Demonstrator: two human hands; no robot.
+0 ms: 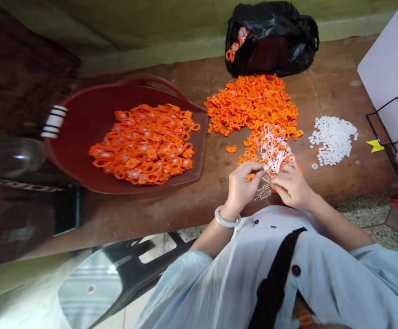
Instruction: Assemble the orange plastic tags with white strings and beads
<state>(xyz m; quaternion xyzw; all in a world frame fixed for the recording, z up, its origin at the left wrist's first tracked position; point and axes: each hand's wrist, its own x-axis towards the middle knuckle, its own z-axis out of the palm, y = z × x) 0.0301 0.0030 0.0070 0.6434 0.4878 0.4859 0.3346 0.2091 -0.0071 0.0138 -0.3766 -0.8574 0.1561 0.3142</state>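
Note:
My left hand [243, 185] is pinched at the fingertips around a small white plastic disc [265, 168]. Close beside it, my right hand [293, 186] has its fingers closed near a tangle of white strings [270, 141]; a bit of orange shows by its fingertips, but what they grip is hidden. Under and behind both hands lie orange plastic pieces [248, 153], some with white discs and strings in them. Loose string ends [263, 191] hang below the left fingertips. Just beyond is a large heap of orange plastic pieces [252, 103].
A dark red tub [82, 107] with many orange pieces lies at left. A pile of white discs [334, 139] is at right, near a black wire frame [392, 119]. Behind the heap sits an open black plastic bag [274, 39]. A grey plastic chair [120, 274] stands below the table.

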